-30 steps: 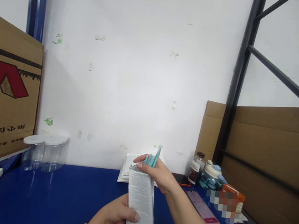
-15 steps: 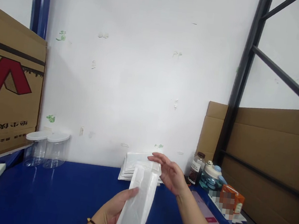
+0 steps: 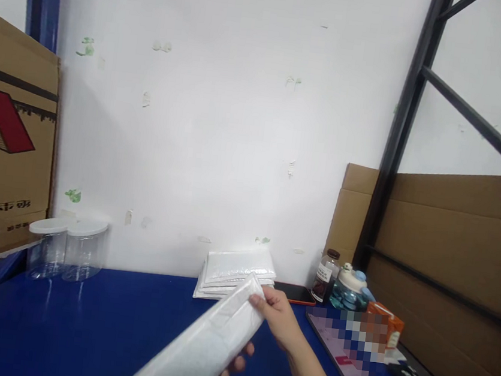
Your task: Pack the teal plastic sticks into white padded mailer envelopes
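A long white plastic packet (image 3: 202,351) slants up from the bottom of the view over the blue table. My right hand (image 3: 278,318) pinches its upper right corner, thumb on top. My left hand (image 3: 234,367) is mostly hidden beneath the packet; its curled fingertips show round the right edge, gripping it. Behind the packet, a stack of similar white packets (image 3: 237,265) lies against the wall.
Two clear lidded jars (image 3: 84,253) stand at the back left of the blue table (image 3: 58,323). On the right are a dark phone (image 3: 295,293), a brown-capped bottle (image 3: 325,275), a blue-lidded bottle (image 3: 350,290), an orange box (image 3: 392,328) and a pink-screened device (image 3: 336,348).
The packet has tilted from near upright to a slant down to the left. My right hand has closed on its upper corner, and my left hand has gone beneath it. The view has shifted slightly.
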`<state>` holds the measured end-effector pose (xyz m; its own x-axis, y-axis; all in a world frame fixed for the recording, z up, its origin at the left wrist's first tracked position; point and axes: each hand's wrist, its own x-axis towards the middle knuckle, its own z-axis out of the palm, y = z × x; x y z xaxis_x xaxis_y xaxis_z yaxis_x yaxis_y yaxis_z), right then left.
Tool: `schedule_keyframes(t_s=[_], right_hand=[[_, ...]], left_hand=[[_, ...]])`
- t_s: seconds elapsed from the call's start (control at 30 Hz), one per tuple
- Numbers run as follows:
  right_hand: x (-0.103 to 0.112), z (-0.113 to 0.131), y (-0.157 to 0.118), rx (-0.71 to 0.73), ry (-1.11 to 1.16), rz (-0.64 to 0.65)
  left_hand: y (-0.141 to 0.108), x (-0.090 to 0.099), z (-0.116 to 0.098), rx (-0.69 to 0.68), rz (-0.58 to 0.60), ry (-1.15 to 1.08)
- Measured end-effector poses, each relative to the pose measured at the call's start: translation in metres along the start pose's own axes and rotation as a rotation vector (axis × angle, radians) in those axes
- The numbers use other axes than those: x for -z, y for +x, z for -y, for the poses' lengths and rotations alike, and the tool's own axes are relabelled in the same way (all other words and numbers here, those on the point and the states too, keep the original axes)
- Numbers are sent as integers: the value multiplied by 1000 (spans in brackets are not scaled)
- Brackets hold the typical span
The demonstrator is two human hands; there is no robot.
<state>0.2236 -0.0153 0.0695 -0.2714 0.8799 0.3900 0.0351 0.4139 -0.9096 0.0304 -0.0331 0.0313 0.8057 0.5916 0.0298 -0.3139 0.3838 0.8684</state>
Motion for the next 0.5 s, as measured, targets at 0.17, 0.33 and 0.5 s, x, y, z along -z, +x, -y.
schedule_keyframes(t_s=[0.17, 0.33, 0.5], right_hand=[[28, -27, 5, -125, -207, -287], [39, -42, 7, -136, -384, -381], [35, -52, 9, -147, -396, -389]], left_hand=[[-11, 16, -28, -8, -192, -257], [-7, 39, -25, -142, -512, -40], [-2, 43, -18, -126, -721, 140]])
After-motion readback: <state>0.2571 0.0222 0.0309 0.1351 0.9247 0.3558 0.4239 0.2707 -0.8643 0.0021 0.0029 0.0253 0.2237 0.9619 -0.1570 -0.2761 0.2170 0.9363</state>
